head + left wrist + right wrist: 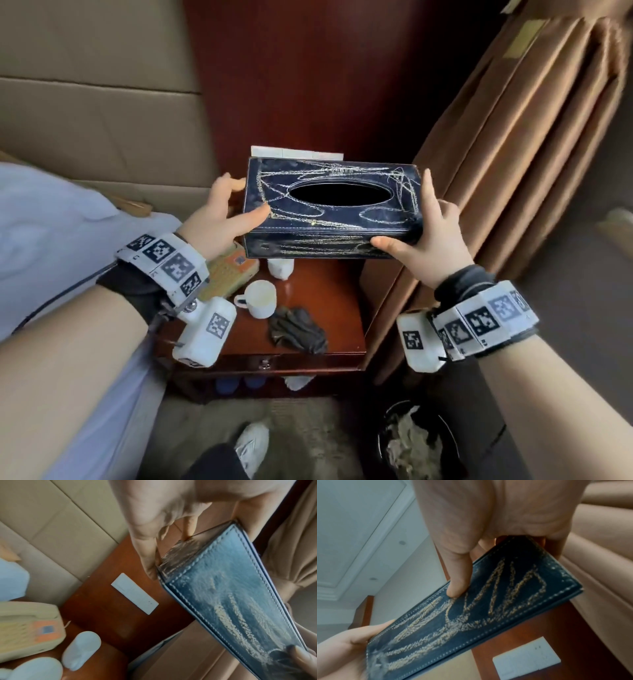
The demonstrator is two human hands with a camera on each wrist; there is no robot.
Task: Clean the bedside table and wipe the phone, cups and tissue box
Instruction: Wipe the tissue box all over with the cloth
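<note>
I hold a dark blue leather tissue box in the air above the bedside table. Yellowish scribbles and dust cover its top and sides. My left hand grips its left end with the thumb on top. My right hand grips the right end, thumb on the front face. The left wrist view shows the box with my fingers at its end. In the right wrist view my thumb presses on the scribbled box. On the table lie a beige phone, a white cup, a second cup and a dark cloth.
A brown curtain hangs close on the right. The bed lies on the left. A black bin with crumpled paper stands on the floor at the lower right. A white switch plate is on the wooden wall panel behind the box.
</note>
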